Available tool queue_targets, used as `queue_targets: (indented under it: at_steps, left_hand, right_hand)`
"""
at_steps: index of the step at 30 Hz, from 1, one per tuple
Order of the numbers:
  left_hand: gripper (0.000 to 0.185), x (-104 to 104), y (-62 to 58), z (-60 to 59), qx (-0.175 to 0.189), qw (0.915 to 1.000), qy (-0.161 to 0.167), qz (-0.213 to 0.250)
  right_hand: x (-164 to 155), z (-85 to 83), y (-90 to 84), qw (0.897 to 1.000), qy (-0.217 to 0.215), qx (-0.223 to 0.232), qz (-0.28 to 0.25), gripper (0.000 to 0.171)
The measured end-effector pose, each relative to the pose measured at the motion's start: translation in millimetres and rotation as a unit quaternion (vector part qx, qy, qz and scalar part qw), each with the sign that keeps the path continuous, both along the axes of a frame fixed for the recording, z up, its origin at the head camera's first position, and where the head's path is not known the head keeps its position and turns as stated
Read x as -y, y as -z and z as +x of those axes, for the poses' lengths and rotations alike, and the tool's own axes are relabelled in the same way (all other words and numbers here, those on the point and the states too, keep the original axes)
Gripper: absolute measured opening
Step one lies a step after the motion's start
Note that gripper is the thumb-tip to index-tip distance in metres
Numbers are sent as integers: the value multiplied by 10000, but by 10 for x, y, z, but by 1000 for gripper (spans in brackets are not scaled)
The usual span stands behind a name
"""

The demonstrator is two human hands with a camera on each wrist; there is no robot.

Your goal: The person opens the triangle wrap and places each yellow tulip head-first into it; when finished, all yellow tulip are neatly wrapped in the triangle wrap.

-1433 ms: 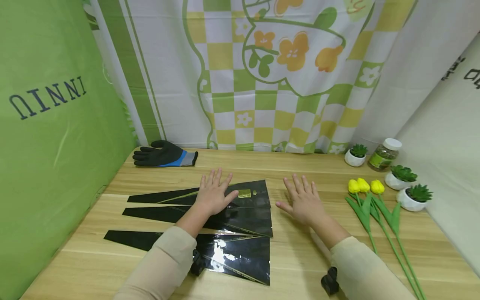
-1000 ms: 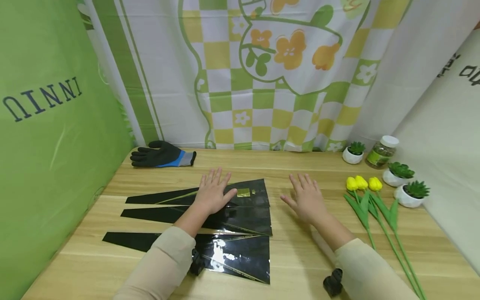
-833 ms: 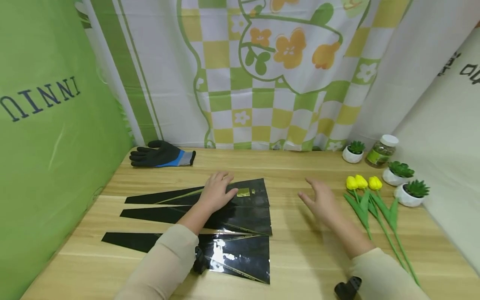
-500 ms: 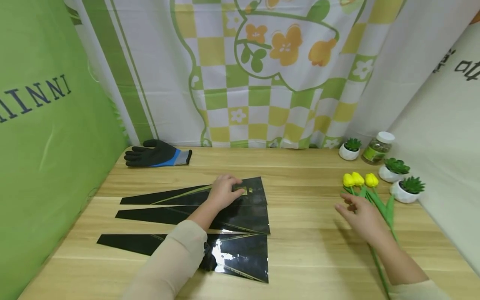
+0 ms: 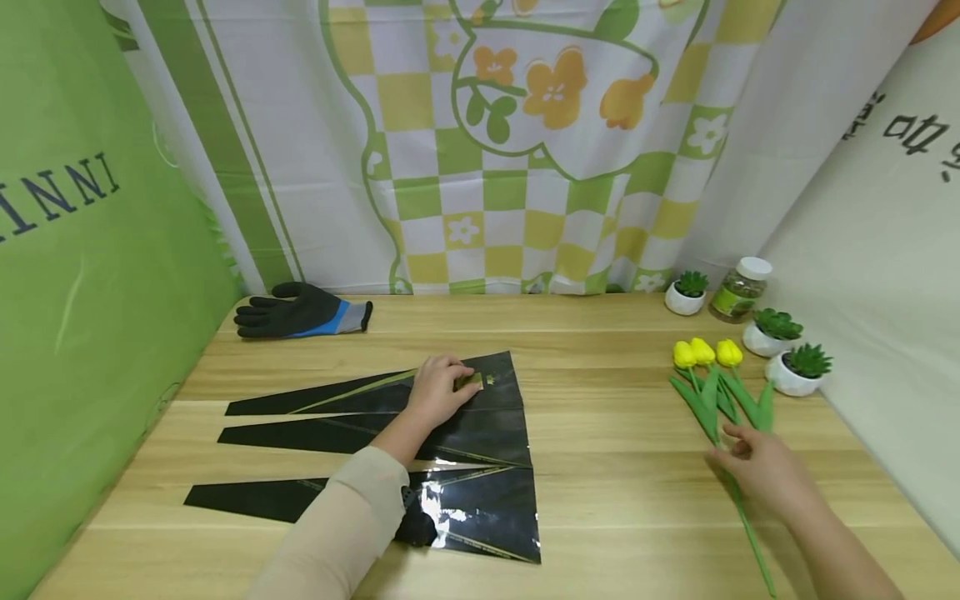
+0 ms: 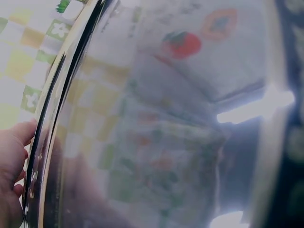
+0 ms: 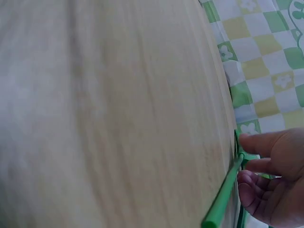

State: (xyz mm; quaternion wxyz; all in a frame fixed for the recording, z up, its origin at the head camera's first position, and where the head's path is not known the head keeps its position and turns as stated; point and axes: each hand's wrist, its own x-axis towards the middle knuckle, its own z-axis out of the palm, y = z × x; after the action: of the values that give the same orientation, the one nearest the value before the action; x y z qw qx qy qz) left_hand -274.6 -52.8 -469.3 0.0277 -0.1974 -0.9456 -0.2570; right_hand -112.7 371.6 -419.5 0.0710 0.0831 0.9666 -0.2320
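Three glossy black wrapping sheets lie fanned on the wooden table [image 5: 600, 417]. My left hand [image 5: 459, 379] rests on the top sheet [image 5: 337, 397], its fingers curled and pinching the sheet by the gold label near the wide end. In the left wrist view the shiny sheet [image 6: 156, 133] fills the frame, with my left hand [image 6: 12, 161] at its left edge. Three yellow tulips [image 5: 703, 352] lie at the right. My right hand [image 5: 738, 446] pinches a green tulip stem [image 5: 738, 500]; the right wrist view shows thumb and curled fingers [image 7: 251, 183] around the stem [image 7: 223, 199].
A black and blue work glove [image 5: 300, 309] lies at the back left. Three small potted succulents [image 5: 798, 369] and a white-lidded jar [image 5: 738, 290] stand at the back right. Curtains and banners enclose the table on three sides.
My right hand moved from beside the sheets rightward to the tulip stems and closed on one. My left hand went from flat to curled on the top sheet.
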Motion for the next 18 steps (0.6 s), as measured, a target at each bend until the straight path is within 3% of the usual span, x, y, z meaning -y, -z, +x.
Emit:
queue_targets:
  at_steps: [13,18]
  left_hand:
    - [32,51,75,-12,-186,9995,-178,155]
    - [31,45,63,-12,-179,9996,-186,125]
  right_hand:
    - [10,-30,58,9994,-31,277,228,65]
    - [23,-34,41,9998,21,117,183,57]
